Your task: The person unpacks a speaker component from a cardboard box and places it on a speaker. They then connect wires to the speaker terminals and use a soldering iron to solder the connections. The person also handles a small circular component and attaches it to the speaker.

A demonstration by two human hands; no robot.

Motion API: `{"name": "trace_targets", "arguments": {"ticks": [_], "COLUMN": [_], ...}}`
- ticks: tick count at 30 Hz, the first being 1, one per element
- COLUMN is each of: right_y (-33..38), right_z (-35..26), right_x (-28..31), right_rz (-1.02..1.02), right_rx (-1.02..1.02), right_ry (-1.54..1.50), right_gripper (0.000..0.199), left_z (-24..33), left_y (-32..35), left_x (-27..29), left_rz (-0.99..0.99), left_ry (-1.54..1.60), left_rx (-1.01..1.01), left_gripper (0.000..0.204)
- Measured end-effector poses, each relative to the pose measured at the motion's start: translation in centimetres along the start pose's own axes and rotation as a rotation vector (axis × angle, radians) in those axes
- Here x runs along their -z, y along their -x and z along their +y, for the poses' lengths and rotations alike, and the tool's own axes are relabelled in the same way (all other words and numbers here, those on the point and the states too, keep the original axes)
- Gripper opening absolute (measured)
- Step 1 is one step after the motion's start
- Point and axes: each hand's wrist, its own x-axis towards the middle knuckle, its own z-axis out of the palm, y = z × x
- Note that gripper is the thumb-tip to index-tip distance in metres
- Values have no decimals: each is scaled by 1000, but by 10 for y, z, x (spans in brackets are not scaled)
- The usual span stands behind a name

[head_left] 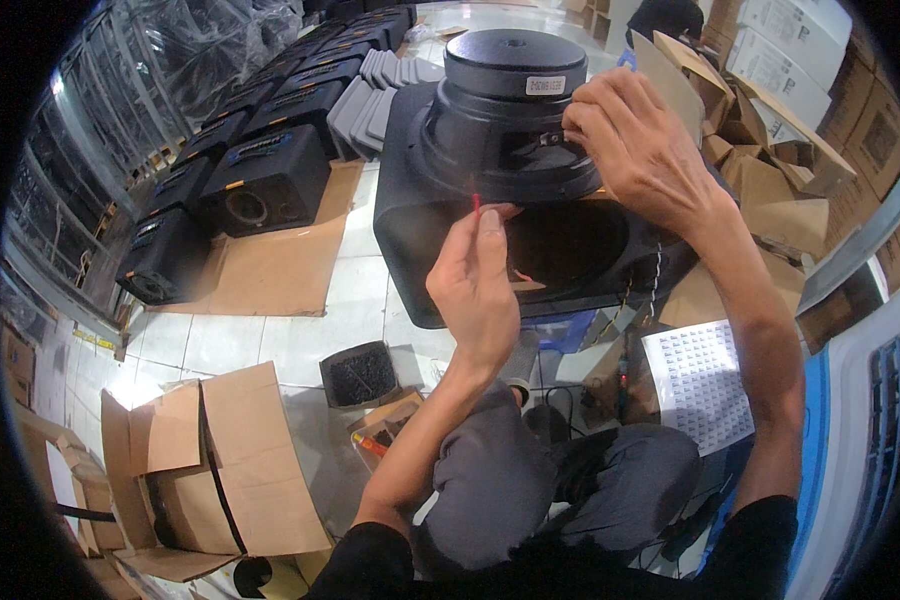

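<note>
Work at a speaker driver, a slim red lead held near it.
The driver [500, 112] sits magnet-up on a black cabinet [402, 150] at upper centre. The left hand [475, 290] pinches the red lead [477, 204] between thumb and finger; the right hand [650, 150] bunches its fingertips at the driver's side, their grip unclear. The step looks like wiring; the next move probably calls for lining the lead up with a terminal. Left of centre below, a black tray [391, 367] holds dark bits [358, 373]; beside it, a small box [400, 406] holds an orange-red item [371, 445].
</note>
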Motion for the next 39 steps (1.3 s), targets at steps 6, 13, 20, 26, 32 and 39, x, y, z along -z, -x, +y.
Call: {"name": "trace_targets", "arguments": {"ticks": [6,13,20,26,32,39], "right_y": [6,17,25,19,14,-15], "right_z": [5,-28,-73,-66,-53,-12], "right_x": [-10,32,82,75,79,37], "right_rz": [144,225,28,2,0,71], "right_rx": [113,-405,-428,-322,-445,-404], "right_ry": [89,-352,-787,-689,-757,-778], "right_gripper": [24,34,54,24,9,12], "left_z": [4,9,-4,5,15,21], "left_y": [-1,4,1,5,5,-20], "left_x": [-3,0,-9,-8,-6,-16], "left_rz": [15,-42,-55,-100,-90,-25], "left_ry": [-35,-84,-58,-120,100,-74], "left_rx": [-53,-88,-185,-156,-64,-145], "left_gripper": [33,26,21,21,19,16]}}
